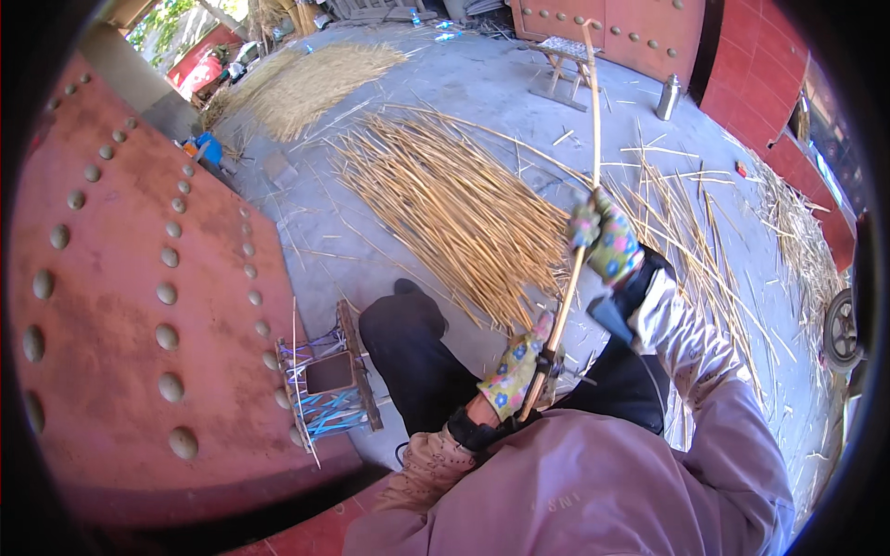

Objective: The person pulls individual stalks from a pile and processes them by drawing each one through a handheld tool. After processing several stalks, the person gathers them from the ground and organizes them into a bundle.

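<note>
A long pale cane stalk point(596, 130) runs from my lap up toward the far side, and its far tip bends over like a hook. My right hand point(607, 239), in a flowered glove, is closed round the middle of it and slightly blurred. Lower down, my left hand point(512, 372), also gloved, grips the same stalk near its lower end. A small dark fitting point(550, 361) sits against the stalk beside the left hand; its kind is unclear. Beyond my hands lies a broad pile of similar stalks point(454, 208) on the grey floor.
Loose stalks point(709, 250) are strewn to the right. A strapped stool point(334, 385) stands left of my knee, by a red studded door point(139, 269). Farther off are a straw heap point(315, 83), a small bench point(561, 65) and a metal flask point(667, 97). A wheel point(842, 331) shows at far right.
</note>
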`<state>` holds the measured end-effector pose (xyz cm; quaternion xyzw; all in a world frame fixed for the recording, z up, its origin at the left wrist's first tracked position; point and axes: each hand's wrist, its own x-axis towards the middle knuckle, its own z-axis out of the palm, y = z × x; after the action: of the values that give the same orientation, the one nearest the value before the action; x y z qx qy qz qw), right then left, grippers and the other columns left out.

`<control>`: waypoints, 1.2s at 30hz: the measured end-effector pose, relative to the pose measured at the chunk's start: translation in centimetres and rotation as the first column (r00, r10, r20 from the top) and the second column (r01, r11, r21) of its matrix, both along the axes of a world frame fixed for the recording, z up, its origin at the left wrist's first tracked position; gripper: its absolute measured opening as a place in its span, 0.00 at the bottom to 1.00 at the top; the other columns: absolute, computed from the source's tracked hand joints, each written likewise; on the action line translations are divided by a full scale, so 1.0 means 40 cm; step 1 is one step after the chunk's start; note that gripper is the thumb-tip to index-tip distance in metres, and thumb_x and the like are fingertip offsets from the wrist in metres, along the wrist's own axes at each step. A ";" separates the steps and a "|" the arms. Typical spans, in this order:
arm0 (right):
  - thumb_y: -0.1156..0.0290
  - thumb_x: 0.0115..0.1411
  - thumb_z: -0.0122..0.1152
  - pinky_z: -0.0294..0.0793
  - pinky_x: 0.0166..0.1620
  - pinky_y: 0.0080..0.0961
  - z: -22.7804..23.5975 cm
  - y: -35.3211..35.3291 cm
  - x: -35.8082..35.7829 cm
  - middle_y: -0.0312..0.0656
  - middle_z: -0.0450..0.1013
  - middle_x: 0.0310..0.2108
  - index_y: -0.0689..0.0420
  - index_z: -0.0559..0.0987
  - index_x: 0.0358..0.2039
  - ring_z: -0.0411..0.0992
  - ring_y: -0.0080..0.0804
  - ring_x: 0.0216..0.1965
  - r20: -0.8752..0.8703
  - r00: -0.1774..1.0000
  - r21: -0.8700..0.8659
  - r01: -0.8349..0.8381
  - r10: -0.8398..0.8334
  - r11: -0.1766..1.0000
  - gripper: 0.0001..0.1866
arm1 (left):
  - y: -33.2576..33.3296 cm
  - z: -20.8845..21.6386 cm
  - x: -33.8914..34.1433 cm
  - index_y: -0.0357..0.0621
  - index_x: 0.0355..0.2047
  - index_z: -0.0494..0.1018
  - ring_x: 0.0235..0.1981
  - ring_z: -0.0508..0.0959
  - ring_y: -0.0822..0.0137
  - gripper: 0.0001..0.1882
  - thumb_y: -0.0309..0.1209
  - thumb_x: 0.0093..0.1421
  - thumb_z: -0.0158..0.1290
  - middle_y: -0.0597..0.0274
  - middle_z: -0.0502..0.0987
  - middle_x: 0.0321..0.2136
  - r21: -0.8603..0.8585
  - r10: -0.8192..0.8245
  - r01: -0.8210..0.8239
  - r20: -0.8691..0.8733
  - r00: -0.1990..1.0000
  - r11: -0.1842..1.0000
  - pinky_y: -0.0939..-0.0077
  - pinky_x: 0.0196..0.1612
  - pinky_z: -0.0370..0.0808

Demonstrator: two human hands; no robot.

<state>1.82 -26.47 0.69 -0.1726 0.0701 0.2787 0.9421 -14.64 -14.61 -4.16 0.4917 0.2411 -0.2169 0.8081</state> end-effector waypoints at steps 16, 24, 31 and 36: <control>0.58 0.54 0.48 0.63 0.42 0.29 -0.051 0.027 0.004 0.39 0.67 0.39 0.58 0.67 0.43 0.65 0.27 0.39 0.289 0.897 -0.514 -0.150 0.335 0.844 0.20 | 0.166 0.148 0.249 0.48 0.12 0.64 0.04 0.63 0.74 0.27 0.59 0.47 0.43 0.69 0.62 0.05 -0.028 0.473 -0.479 0.216 0.854 0.877 0.84 0.06 0.60; 0.60 0.54 0.48 0.60 0.17 0.09 -0.142 0.100 -0.194 0.35 0.70 0.25 0.56 0.68 0.38 0.61 0.15 0.17 0.333 0.842 -0.494 -0.227 0.424 0.839 0.16 | 0.151 0.096 0.329 0.47 0.19 0.64 0.12 0.65 0.74 0.25 0.57 0.49 0.42 0.67 0.65 0.13 -0.156 0.722 -0.705 0.162 0.673 0.692 0.81 0.13 0.62; 0.64 0.54 0.47 0.58 0.13 0.13 -0.247 -0.258 -0.260 0.38 0.63 0.16 0.65 0.67 0.33 0.60 0.18 0.13 -0.125 0.635 -0.268 -0.762 0.763 0.590 0.14 | 0.386 0.126 0.389 0.47 0.20 0.65 0.14 0.65 0.73 0.25 0.58 0.49 0.42 0.67 0.65 0.14 -0.177 0.833 -0.819 0.215 0.510 0.546 0.80 0.15 0.62; 0.64 0.53 0.46 0.63 0.21 0.16 -0.241 -0.429 -0.221 0.44 0.66 0.25 0.68 0.68 0.31 0.63 0.24 0.18 -0.327 0.627 -0.460 -0.759 0.707 0.461 0.16 | 0.353 0.078 0.401 0.46 0.20 0.65 0.15 0.65 0.73 0.25 0.58 0.49 0.41 0.66 0.66 0.15 -0.216 0.851 -0.827 0.220 0.477 0.519 0.80 0.16 0.63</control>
<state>-7.02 -43.63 -8.96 -0.4402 0.1090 0.6295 0.6309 1.41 -0.50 -1.06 0.3047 0.3167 0.2732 0.8557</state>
